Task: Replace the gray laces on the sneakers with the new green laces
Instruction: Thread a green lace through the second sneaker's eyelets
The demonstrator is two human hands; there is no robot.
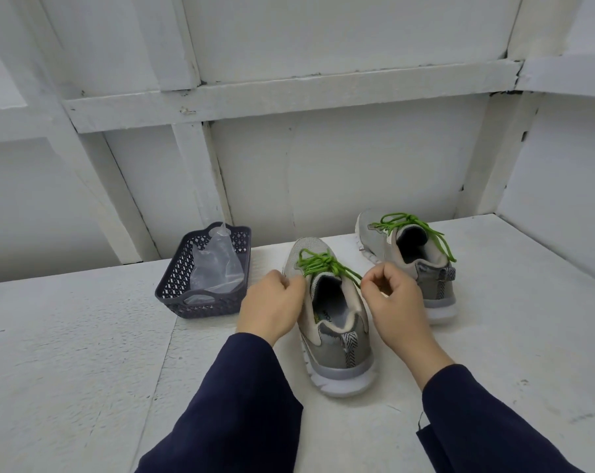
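Near sneaker (337, 336) stands upright on the desk (67, 336), center of view, heel toward the camera and toe pointing away. Gray-beige upper, white sole, striped pull tab at the heel. Near lace (318, 262), bright green, is threaded through it, with a knot and loops bunched over the tongue.

Left hand (272, 302) sits at the left side of the sneaker's opening. Its fingers (291, 285) are curled tight, holding the left strand of the near lace where it runs in under the knuckles. Right hand (397, 295) is at the right side of the opening. Its fingers (374, 278) are curled too, thumb and forefinger pinching the right strand, which runs straight from the knot to the pinch. Both hands are raised just above the collar, one on each side of it. Dark blue sleeves (241, 404) cover both forearms.

Far sneaker (409, 254) stands behind and to the right of the near one, close to the right hand, heel also toward the camera. Far lace (412, 227), same green, is knotted on top, with one long loop hanging down over the right side of its collar.

Dark lattice basket (200, 302) is on the desk left of the near sneaker, just beside the left hand and not touching it. A clear plastic bag (214, 264) lies inside, with its top poking over the back rim. White panelled wall (357, 165) with crossing battens rises behind the desk.
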